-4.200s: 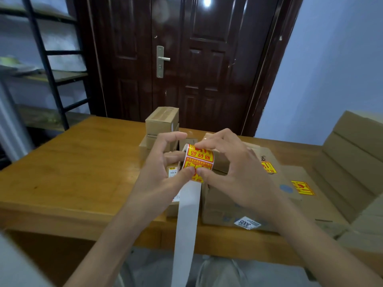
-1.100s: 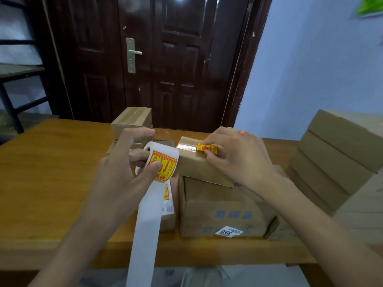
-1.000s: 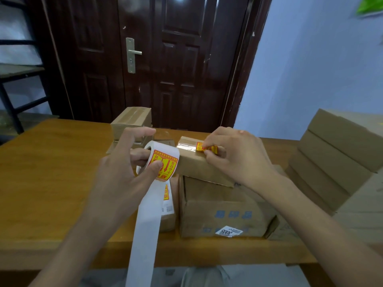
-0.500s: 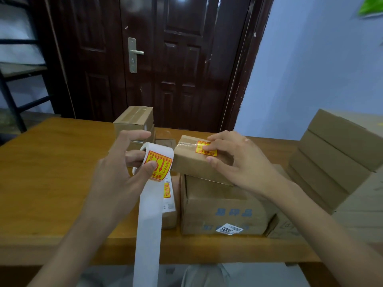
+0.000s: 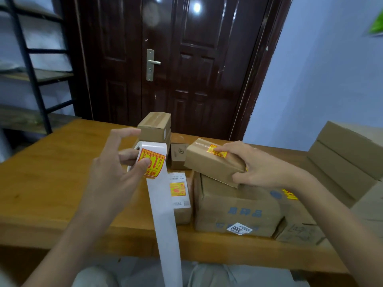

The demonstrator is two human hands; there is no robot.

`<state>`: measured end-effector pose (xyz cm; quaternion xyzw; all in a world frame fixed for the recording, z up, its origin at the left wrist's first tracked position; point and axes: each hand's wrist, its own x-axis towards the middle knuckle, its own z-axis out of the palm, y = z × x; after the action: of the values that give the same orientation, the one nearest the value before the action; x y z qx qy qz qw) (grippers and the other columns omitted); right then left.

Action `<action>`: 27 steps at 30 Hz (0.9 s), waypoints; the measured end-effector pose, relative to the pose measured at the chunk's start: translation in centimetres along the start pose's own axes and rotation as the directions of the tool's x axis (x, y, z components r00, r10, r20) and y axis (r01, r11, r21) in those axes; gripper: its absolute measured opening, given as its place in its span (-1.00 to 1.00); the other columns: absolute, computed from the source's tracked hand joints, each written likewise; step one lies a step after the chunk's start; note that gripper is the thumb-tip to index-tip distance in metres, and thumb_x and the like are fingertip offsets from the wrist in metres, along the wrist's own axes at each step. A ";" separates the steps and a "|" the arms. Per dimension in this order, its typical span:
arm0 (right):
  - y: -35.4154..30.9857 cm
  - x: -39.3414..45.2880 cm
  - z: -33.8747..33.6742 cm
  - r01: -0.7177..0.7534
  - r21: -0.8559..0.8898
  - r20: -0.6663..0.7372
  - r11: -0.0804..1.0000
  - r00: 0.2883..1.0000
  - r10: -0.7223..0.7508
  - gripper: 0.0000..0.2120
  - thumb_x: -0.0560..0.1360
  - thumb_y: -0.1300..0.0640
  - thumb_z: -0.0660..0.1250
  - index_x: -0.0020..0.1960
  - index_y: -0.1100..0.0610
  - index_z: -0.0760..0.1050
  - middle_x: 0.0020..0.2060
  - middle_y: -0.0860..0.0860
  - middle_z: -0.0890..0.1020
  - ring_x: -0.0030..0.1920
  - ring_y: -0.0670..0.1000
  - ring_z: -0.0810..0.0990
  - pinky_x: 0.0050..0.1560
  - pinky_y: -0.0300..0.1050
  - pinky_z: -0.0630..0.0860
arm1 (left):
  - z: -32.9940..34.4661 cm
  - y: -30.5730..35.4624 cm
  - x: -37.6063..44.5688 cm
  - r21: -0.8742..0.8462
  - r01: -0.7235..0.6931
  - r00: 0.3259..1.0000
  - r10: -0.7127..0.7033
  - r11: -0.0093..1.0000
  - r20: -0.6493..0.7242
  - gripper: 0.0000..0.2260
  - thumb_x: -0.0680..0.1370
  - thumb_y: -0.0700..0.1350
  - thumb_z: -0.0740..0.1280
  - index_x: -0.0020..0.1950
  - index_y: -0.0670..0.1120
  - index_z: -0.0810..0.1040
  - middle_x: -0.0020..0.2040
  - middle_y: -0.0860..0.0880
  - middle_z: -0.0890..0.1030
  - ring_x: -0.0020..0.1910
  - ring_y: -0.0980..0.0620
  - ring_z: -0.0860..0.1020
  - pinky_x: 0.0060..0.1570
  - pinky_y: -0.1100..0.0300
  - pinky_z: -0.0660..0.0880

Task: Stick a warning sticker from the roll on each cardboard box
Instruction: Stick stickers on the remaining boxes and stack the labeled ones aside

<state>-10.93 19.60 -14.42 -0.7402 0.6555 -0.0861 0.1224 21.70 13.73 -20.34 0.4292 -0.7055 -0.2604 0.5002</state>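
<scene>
Risk sits mostly under the right hand (image 5: 263, 168): its fingers curl round the small cardboard box (image 5: 213, 162), thumb at the near lower edge and a fingertip pressing the warning sticker (image 5: 217, 151) onto the top face. That box rests tilted on the larger carton (image 5: 236, 206) below the grip, so a hard press could tip or slide it off, and a light one may leave a sticker edge lifted.

The left hand (image 5: 116, 172) pinches the sticker roll (image 5: 151, 160), thumb on the next label; the bare backing strip (image 5: 165, 220) hangs below this grip past the table (image 5: 51, 172) edge and could snag or unwind further.

Hidden: the sticker's right part lies under the fingers, so its adhesion cannot be judged. Beyond the roll, the stacked boxes (image 5: 155, 127) show no sticker on visible faces. Cartons at far right are cut off.
</scene>
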 end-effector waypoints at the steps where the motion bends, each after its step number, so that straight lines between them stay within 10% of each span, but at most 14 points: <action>1: -0.3 -0.1 0.0 -0.006 0.011 -0.003 1.000 1.000 0.006 -0.28 0.52 0.02 0.47 0.56 -0.32 0.25 0.44 -0.25 0.32 0.36 -0.13 0.42 0.31 -0.13 0.49 | -0.3 -0.1 -0.1 -0.004 0.009 1.000 -0.009 1.000 -0.007 -0.51 0.54 -0.04 0.47 0.37 0.24 0.36 -0.06 0.24 0.63 -0.10 0.52 0.58 -0.30 0.61 0.44; 10: -9.8 -0.8 3.2 -0.019 -0.288 -0.251 0.957 0.966 -0.057 -0.30 0.48 -0.36 0.40 0.55 -0.31 0.27 0.55 -0.14 0.26 0.30 -0.06 0.41 0.21 -0.07 0.40 | -2.7 -1.9 -1.0 -0.010 0.073 0.991 -0.074 0.997 -0.114 -0.49 0.56 -0.05 0.48 0.41 0.23 0.33 -0.07 0.21 0.64 -0.06 0.39 0.62 -0.07 0.31 0.52; 27: -14.5 4.4 13.5 -0.320 -0.445 -0.356 0.836 0.920 0.163 -0.20 0.54 -0.55 0.06 0.51 0.02 0.32 0.40 0.15 0.47 0.34 0.14 0.45 0.32 0.07 0.49 | -6.4 -5.0 -3.6 -0.028 0.041 0.991 -0.044 0.999 -0.124 -0.49 0.49 0.06 0.46 0.39 0.23 0.35 -0.05 0.30 0.65 0.01 0.39 0.64 -0.14 0.55 0.52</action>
<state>7.24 17.76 -23.20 -0.6345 0.7554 -0.0116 -0.1633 29.87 14.78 -23.66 0.4532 -0.6602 -0.2525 0.5431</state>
